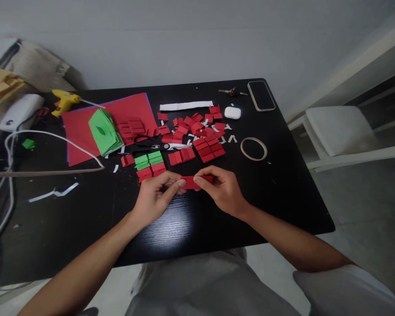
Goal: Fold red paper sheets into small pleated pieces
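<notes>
Below the pale grey wall [191, 52]: a black table [276, 188] fills most of the view, its long front edge near the person's lap.
White chair [337, 129]: beyond the table's right end, seat pad uppermost.
Red sheet [128, 105]: flat at the table's back left, with other paper lying on it.
Left hand [156, 197]: nearly closed, thumb and curled fingers pinching the left end of a red paper strip [189, 183].
Right hand [225, 191]: also nearly closed, thumb on the strip's near face, fingers behind it; the strip shows a little past the thumb.
Green paper stack [107, 131]: tilted across the red sheet, its folded leaves facing the table's front.
Red folded block [209, 149]: just beyond the right hand, ridged in rows.
Green and red folded pieces [149, 160]: just beyond the left hand, the green ones farther off.
Scissors [174, 147]: behind those pieces, blades pointing right.
White strip [186, 106]: flat near the back edge.
Yellow glue gun [64, 103]: back left, by the sheet's corner.
Phone [261, 95]: back right corner, dark screen up.
Thin pale ring [265, 152]: flat, well right of the block.
White rounded case [232, 113]: left of the phone.
Keys [232, 91]: between that case and the back edge.
</notes>
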